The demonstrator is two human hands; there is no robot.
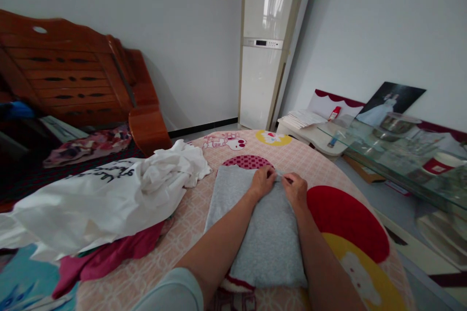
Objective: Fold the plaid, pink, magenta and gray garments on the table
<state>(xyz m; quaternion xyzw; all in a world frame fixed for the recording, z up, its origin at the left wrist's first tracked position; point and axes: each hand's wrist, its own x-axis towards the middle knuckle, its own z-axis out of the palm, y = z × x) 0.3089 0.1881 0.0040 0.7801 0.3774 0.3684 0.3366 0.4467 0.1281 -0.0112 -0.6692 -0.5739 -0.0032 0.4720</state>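
Note:
A grey garment (272, 243), folded into a rough rectangle, lies flat on the round table with its patterned cloth (197, 223). At the garment's far edge, my left hand (263, 182) is closed in a pinch on the grey fabric. Just to its right, my right hand (295, 188) pinches the same edge near the far right corner. A short stretch of fabric shows raised between the two hands. The fingertips are partly hidden. What kind of garment it is, I cannot tell from its folded shape.
A crumpled white garment (109, 199) with black lettering lies on the left, over a dark pink cloth (113, 257). A wooden bench (69, 77) stands behind it. At right is a glass-topped table (401, 165) with bowls and cups. A white air conditioner (260, 77) stands in the corner.

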